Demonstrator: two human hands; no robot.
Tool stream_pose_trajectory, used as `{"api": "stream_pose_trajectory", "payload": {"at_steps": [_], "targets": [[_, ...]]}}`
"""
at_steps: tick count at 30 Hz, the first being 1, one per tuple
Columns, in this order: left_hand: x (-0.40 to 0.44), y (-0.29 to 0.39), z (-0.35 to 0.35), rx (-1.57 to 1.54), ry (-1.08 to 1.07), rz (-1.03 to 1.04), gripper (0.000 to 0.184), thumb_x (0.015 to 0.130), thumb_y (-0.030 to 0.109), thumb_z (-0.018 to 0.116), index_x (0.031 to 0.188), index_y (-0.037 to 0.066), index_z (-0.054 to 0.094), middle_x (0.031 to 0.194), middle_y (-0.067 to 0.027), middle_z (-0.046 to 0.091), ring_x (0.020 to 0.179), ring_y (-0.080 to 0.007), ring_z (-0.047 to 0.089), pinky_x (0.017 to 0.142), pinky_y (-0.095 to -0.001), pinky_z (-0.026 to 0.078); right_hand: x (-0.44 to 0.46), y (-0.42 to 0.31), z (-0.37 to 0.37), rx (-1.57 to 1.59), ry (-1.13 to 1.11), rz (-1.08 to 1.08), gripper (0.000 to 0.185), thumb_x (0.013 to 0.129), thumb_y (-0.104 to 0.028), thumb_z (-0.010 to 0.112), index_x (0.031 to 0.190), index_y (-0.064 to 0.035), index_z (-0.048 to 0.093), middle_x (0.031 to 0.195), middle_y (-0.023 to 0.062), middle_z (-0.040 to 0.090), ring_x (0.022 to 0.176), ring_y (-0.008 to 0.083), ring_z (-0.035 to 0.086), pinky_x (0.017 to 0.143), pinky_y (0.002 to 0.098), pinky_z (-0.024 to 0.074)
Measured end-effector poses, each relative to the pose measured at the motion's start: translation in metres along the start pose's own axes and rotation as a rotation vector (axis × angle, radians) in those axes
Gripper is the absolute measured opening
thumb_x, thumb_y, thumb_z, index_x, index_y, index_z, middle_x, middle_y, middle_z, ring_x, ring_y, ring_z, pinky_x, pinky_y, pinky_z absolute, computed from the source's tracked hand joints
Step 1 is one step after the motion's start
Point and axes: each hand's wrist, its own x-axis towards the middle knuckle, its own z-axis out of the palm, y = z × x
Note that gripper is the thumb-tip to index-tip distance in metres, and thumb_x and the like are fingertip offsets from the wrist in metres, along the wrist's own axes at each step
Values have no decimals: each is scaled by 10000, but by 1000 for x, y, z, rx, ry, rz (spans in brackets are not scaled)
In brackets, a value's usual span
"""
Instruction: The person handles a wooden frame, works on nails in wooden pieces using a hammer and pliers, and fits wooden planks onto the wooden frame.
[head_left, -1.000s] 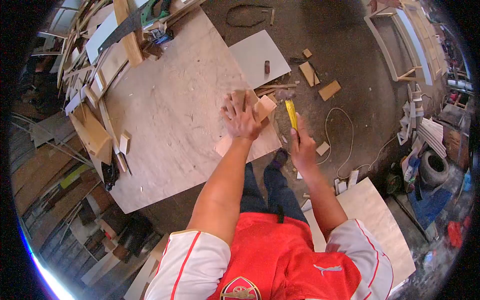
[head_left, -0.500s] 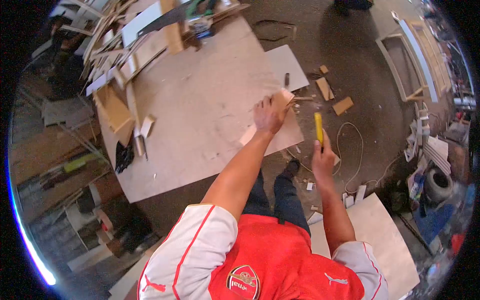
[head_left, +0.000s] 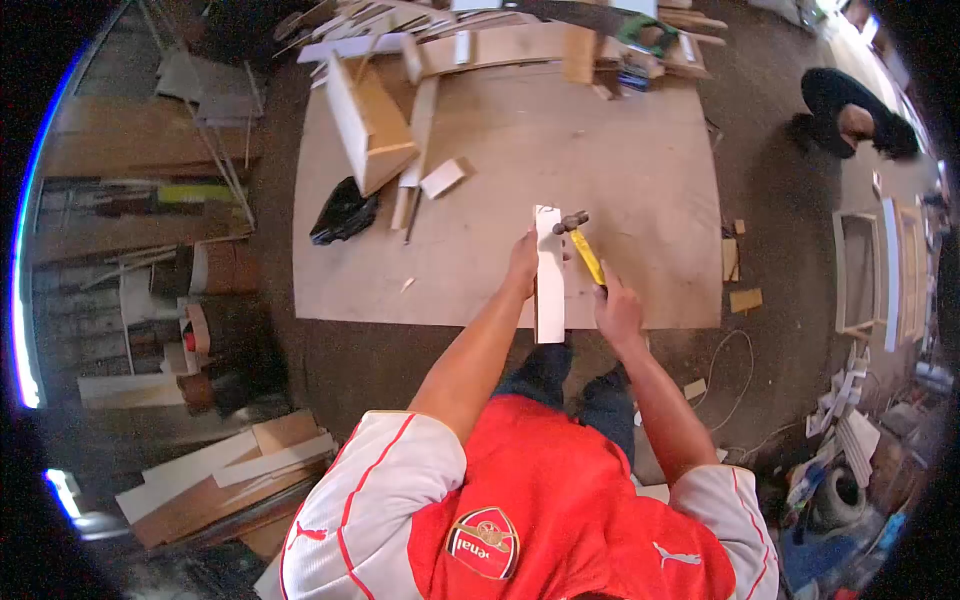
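My left hand (head_left: 524, 264) is closed on the left side of a narrow white wooden board (head_left: 549, 300) near the front of the worktable (head_left: 480, 280). The board points away from me, its near end reaching past the table's front edge. In my right hand (head_left: 619, 310) is a hammer (head_left: 586, 254) with a yellow handle, gripped low down. The hammer's dark metal head is just right of the board's far part; whether they touch I cannot tell.
An open wooden box piece (head_left: 378, 130), a small block (head_left: 442, 178) and a black plastic bag (head_left: 346, 212) lie at the table's left. Scrap wood and a green-handled saw (head_left: 648, 34) line the back. Wooden frames (head_left: 857, 270) stand right; a person (head_left: 850, 112) is at far right.
My view has turned to the right-hand side's left, centring the table. The board has come from the table's right edge to before me, white face up, and the hammer has moved close to it.
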Motion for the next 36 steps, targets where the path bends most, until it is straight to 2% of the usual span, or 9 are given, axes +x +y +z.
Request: {"api": "stream_pose_trajectory", "payload": {"at_steps": [8, 11, 18, 23, 26, 29, 32, 34, 36], "targets": [[-50, 47, -177, -196, 169, 98, 537, 1057, 476, 298, 1077, 52, 627, 857, -110, 687, 726, -263, 699, 595, -393, 581, -14, -99, 87, -88, -185, -76, 478, 915, -138, 618, 1381, -125, 515, 1061, 219, 645, 932, 438, 631, 772, 541, 495], [-78, 58, -226, -142, 135, 12, 601, 1060, 509, 261, 1175, 33, 609, 955, -120, 695, 768, -259, 706, 624, -392, 585, -21, -130, 105, -110, -135, -145, 452, 910, -178, 626, 1347, -111, 534, 1013, 216, 650, 894, 423, 649, 764, 547, 518], [-107, 70, -317, -97, 123, 69, 692, 1051, 560, 235, 1212, -11, 592, 1004, -155, 704, 796, -271, 710, 686, -414, 589, -28, -193, 173, -62, -27, -88, 432, 906, -161, 620, 1320, -61, 542, 1080, 237, 623, 968, 426, 629, 800, 531, 518], [-126, 128, -348, -2, 54, 12, 710, 1047, 568, 245, 1241, -28, 578, 1020, -168, 700, 832, -282, 710, 744, -406, 588, -23, -220, 221, -120, 119, -81, 417, 887, -170, 637, 1266, -14, 561, 1057, 253, 637, 965, 432, 631, 820, 531, 513], [-134, 175, -356, -33, 18, 107, 740, 1032, 606, 265, 1246, -30, 576, 985, -175, 707, 851, -261, 708, 776, -393, 583, 0, -244, 246, -69, -63, 135, 435, 894, -124, 626, 1320, -68, 564, 1125, 237, 626, 1103, 424, 576, 924, 534, 468], [-110, 215, -388, 1, -52, 131, 752, 1018, 634, 294, 1271, -24, 556, 907, -169, 720, 810, -244, 708, 739, -382, 582, 23, -281, 257, -183, -105, 125, 446, 904, -227, 645, 1288, -15, 571, 1163, 249, 613, 1165, 435, 529, 970, 530, 436], [-103, 272, -409, 84, -27, 26, 726, 1012, 640, 318, 1261, -1, 552, 840, -156, 720, 749, -238, 705, 677, -376, 577, 66, -340, 260, -222, 242, 82, 532, 896, -367, 667, 1250, 20, 575, 1216, 278, 586, 1196, 445, 509, 1019, 513, 404], [-81, 294, -430, 88, -56, 66, 688, 1019, 623, 327, 1215, 11, 574, 823, -157, 718, 712, -242, 700, 639, -375, 571, 138, -366, 253, 113, 351, 7, 615, 889, -481, 664, 1235, 21, 576, 1238, 299, 566, 1237, 446, 489, 1050, 487, 391], [-71, 303, -447, 61, -62, 58, 650, 1029, 595, 333, 1190, 18, 582, 817, -159, 716, 690, -244, 699, 617, -374, 567, 197, -410, 244, 146, 462, 110, 597, 886, -454, 693, 1224, 23, 571, 1234, 258, 572, 1230, 396, 498, 1051, 462, 388]]}}
